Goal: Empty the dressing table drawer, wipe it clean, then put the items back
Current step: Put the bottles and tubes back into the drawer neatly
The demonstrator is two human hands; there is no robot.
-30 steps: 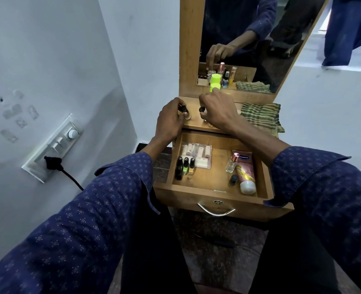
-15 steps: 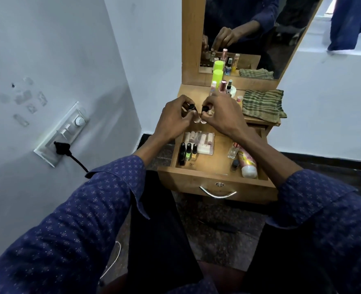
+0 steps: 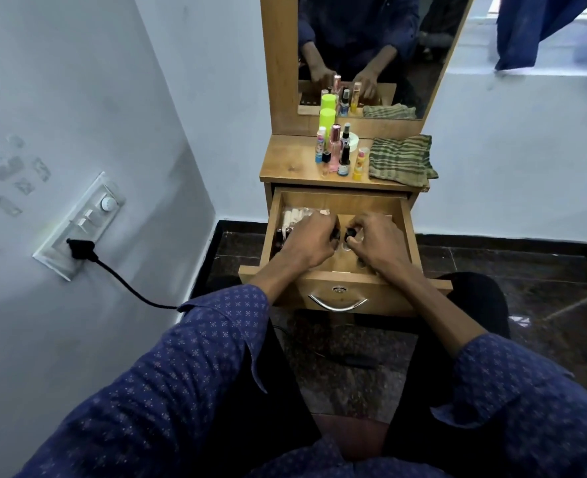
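Both hands are down inside the open drawer, so the job looks to be in its putting-back stage, though that is a judgement from how things lie. The left hand has its fingers curled round a small bottle, of which only the black cap shows past the knuckles. The right hand pinches a second small bottle by its black cap, with the clear body hanging below the fingertips, just above the drawer floor.

These bottles are probably glass: light, stiff, smooth and breakable if knocked together. The cap is the natural place to hold each 1, since it is narrow and offers a better hold than the slick body. Each bottle should be lowered upright so it does not tip against its neighbours.

Both wrists are bent downward over the drawer front, forearms reaching forward from blue patterned sleeves, knuckles up, and the 2 hands sit close together but apart.

A clear packet of pale tubes lies at the drawer's back left corner, partly hidden by the left hand. On the bench above stand several bottles, among them a green-capped tube, beside a folded striped cloth. What else lies under the hands cannot be made out.
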